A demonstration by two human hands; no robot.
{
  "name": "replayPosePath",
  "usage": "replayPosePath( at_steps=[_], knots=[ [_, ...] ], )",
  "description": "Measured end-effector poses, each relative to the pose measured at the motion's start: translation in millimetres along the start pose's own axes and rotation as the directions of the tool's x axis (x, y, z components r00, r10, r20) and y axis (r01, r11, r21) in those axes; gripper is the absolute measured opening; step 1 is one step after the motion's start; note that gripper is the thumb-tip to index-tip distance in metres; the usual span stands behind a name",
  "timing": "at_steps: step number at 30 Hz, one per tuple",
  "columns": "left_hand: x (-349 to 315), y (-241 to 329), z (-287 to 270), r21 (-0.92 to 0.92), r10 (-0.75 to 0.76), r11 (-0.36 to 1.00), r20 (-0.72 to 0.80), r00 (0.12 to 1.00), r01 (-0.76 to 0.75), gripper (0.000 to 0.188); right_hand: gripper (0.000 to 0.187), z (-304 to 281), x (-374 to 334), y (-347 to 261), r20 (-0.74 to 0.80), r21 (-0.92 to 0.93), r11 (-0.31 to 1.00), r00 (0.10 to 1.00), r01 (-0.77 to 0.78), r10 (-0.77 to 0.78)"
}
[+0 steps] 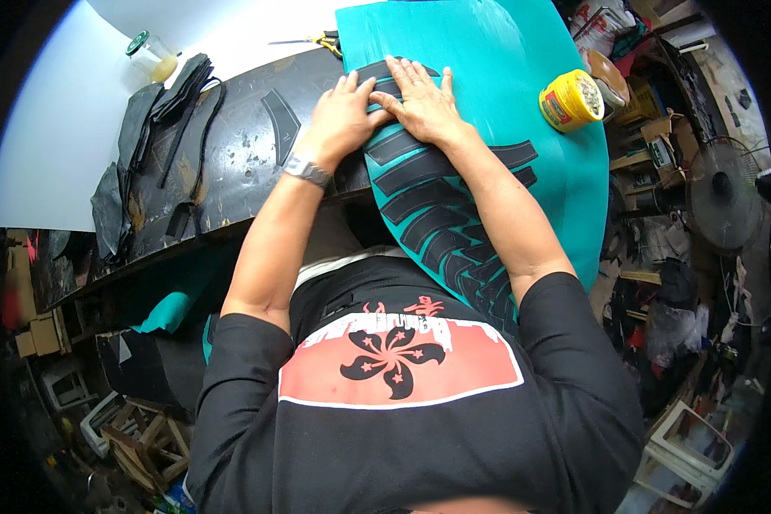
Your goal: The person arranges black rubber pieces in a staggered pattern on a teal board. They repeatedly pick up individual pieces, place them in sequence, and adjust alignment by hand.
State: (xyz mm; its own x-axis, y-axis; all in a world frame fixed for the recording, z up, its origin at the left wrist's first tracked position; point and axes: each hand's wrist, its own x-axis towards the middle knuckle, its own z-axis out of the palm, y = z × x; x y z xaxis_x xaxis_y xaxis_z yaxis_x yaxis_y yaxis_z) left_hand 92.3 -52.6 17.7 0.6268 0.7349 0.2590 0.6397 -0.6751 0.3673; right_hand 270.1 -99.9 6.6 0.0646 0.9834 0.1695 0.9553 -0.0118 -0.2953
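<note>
Black strips (415, 171) sit on the teal sheet (505, 68), in a curved row running from the far side down toward the person's body; top end is under both hands. Left to right: jar with green lid (152, 58) stands at the far left, pile of black pieces (137, 128) near it on the dark table (231, 128), then 1 loose curved piece (280, 124), off the sheet. Scissors (327, 41) with yellow handles lie by the sheet's far left edge.

Left hand (344, 120): palm down at the sheet's left edge, fingers close together and slightly bent, thumb out toward the other hand. Right hand (424, 103): flatter, fingers a bit apart, thumb reaching left. No pinch visible on either; can't tell what is right under the palms. Yellow tub (571, 100) stands on the sheet's right side, clear of the row.

Step looks like laying and pressing strips. To do it well: match each gap to the row below, follow the curve, press with flat fingers from middle to ends, 1 hand steadying while the other smooths. Main risk, probably: dragging a neighbouring strip or the sheet; forearm also passes close over the lower strips.
</note>
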Motion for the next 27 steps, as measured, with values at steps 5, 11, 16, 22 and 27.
replayPosePath(
  at_steps=[5,11,16,22,27],
  knots=[
    [-22,-65,-55,0.022,-0.171,0.983,-0.245,0.954,0.182,0.04,0.087,-3,4,2,-0.083,0.099,0.994,0.996,0.045,-0.037],
    [-40,-102,-61,0.066,-0.398,0.905,-0.218,0.891,0.42,0.041,0.08,-7,3,-4,-0.256,0.363,0.929,0.967,0.079,0.018],
    [-31,-98,-61,-0.259,-0.495,0.861,-0.22,0.841,0.439,0.025,0.087,-14,0,-16,-0.316,0.651,0.737,0.948,0.181,0.047],
    [-18,-64,-76,-0.857,-0.441,0.5,-0.129,0.888,0.124,0.036,0.101,-13,3,-46,-0.092,0.985,0.14,0.995,0.097,-0.042],
    [2,-31,-69,-0.927,-0.334,0.375,-0.121,0.935,0.014,0.032,0.073,-19,2,-51,-0.028,0.958,-0.287,0.998,0.01,-0.057]
  ],
)
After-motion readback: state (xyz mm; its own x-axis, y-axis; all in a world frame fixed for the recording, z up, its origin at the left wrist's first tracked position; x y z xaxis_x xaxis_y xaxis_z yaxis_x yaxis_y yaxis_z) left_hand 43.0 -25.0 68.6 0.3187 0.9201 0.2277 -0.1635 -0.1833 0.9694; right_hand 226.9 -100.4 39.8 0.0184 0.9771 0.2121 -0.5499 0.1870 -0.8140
